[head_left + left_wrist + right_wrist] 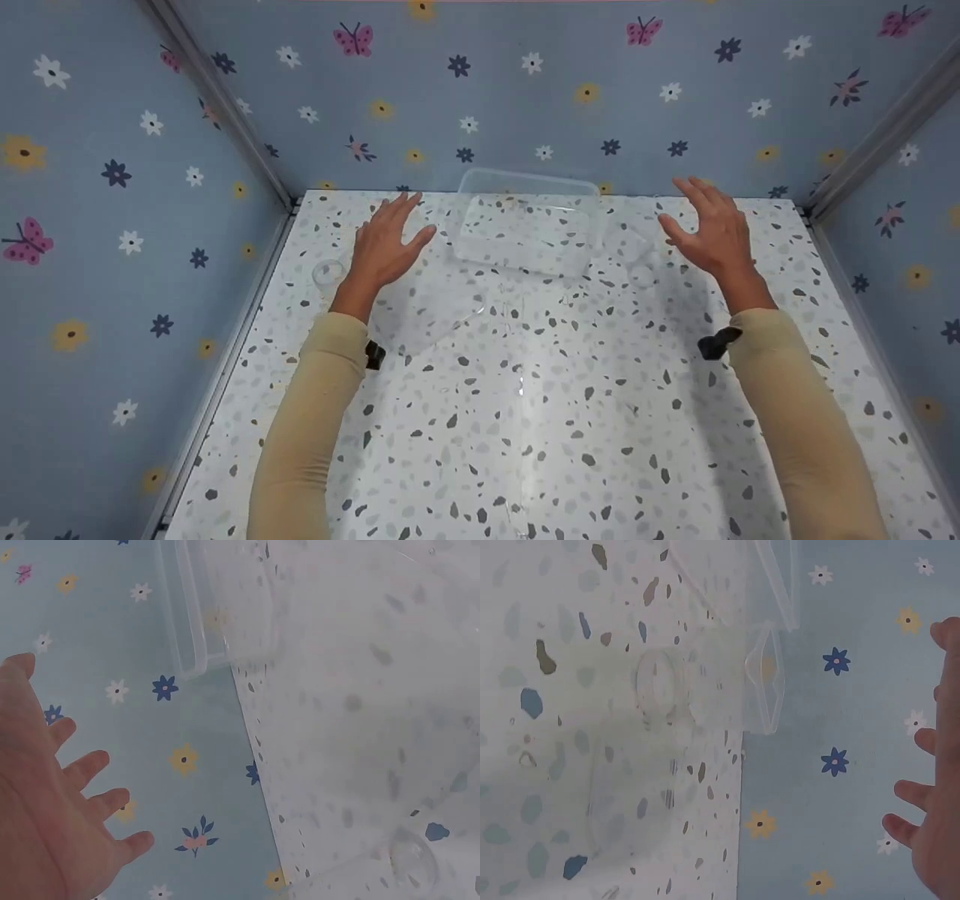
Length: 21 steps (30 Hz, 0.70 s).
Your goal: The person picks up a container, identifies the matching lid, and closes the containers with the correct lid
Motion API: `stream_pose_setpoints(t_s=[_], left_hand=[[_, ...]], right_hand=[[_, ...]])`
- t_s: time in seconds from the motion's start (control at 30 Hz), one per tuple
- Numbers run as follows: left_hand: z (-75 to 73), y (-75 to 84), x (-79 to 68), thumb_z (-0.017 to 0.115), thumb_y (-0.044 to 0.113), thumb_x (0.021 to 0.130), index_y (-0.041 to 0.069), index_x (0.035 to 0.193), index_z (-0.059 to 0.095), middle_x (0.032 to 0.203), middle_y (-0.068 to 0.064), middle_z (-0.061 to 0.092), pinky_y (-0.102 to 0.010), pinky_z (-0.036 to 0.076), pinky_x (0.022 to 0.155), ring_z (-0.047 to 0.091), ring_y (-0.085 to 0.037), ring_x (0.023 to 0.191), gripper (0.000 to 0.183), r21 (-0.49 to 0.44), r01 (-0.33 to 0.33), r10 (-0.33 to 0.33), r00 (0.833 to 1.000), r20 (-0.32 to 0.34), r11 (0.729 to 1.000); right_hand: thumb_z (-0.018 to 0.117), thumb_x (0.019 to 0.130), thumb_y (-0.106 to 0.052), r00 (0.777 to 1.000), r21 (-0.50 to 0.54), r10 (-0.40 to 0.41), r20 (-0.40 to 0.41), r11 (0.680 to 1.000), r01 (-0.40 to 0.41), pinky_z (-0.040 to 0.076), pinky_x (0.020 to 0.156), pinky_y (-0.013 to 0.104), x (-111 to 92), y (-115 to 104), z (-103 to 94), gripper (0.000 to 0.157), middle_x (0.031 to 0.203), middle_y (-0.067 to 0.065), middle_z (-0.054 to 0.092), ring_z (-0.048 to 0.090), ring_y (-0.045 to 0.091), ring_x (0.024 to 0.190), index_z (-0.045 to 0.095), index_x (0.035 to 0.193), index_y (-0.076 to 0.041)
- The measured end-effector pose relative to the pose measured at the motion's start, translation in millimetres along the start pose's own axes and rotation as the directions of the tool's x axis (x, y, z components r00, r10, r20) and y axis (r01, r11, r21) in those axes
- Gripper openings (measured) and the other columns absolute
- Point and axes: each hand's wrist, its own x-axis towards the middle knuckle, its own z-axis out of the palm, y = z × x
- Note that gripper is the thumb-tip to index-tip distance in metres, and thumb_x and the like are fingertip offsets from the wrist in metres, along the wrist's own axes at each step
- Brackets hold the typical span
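Note:
A clear plastic box (525, 178) with a rounded rim stands at the back of the speckled table, between the two hands. My left hand (384, 244) is held out to the left of the box, fingers spread and holding nothing. To the right of it, my right hand (712, 231) is likewise spread, with nothing in it. Below the left hand lies a see-through flat piece (442, 330), its outline faint. A small round clear piece (328, 274) sits to its left. Near the right hand is another small clear plastic piece (765, 682), of a kind I cannot tell.
The white speckled table (570, 420) is bounded by blue flowered panels (495, 90) at the back and both sides. Grey metal rails (225, 97) run along the corners. Dark wrist cameras (718, 343) sit at both cuffs.

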Motion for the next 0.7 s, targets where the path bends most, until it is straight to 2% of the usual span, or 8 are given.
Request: stream_pose_setpoints(t_s=[0.17, 0.33, 0.47, 0.7], left_hand=[[3.2, 3.6, 2.6, 0.054, 0.055, 0.116, 0.023, 0.18, 0.033, 0.189, -0.011, 0.029, -0.075, 0.019, 0.139, 0.02, -0.04, 0.178, 0.074, -0.059, -0.013, 0.011, 1.0, -0.028, 0.998], [11.3, 6.1, 6.9, 0.055, 0.053, 0.115, 0.023, 0.178, 0.036, 0.188, -0.01, 0.031, -0.073, 0.02, 0.14, 0.02, -0.038, 0.179, 0.072, -0.085, -0.039, 0.032, 0.996, -0.083, 0.996], [20.5, 9.6, 12.5, 0.056, 0.05, 0.115, 0.022, 0.177, 0.039, 0.187, -0.01, 0.034, -0.072, 0.02, 0.141, 0.022, -0.037, 0.178, 0.07, -0.135, -0.067, 0.05, 0.99, -0.131, 0.989], [40.6, 16.7, 23.8, 0.055, 0.047, 0.116, 0.02, 0.177, 0.04, 0.186, -0.011, 0.036, -0.068, 0.023, 0.141, 0.028, -0.039, 0.176, 0.069, -0.211, -0.072, 0.034, 0.983, -0.178, 0.975]], right_hand=[[0.066, 0.112, -0.038, 0.998, 0.134, 0.05, -0.037, 0.99, -0.044, 0.03, 0.134, 0.077, 3.4, -6.6, 10.0, 0.063, 0.178, 0.02, 0.047, 0.041, 0.052, 0.166, 0.052, 0.17, -0.019], [0.064, 0.114, -0.036, 0.994, 0.24, 0.09, -0.067, 0.968, -0.072, 0.03, 0.138, 0.071, 3.7, -8.7, 19.5, 0.06, 0.177, 0.02, 0.048, 0.041, 0.047, 0.168, 0.052, 0.17, -0.019], [0.062, 0.115, -0.035, 0.991, 0.307, 0.109, -0.082, 0.948, -0.079, 0.035, 0.135, 0.071, 4.0, -12.7, 27.5, 0.059, 0.178, 0.019, 0.048, 0.041, 0.045, 0.169, 0.051, 0.171, -0.019], [0.058, 0.117, -0.034, 0.989, 0.429, 0.121, -0.087, 0.9, -0.073, 0.043, 0.131, 0.068, 9.0, -27.3, 50.5, 0.059, 0.18, 0.017, 0.045, 0.039, 0.041, 0.17, 0.049, 0.172, -0.017]])
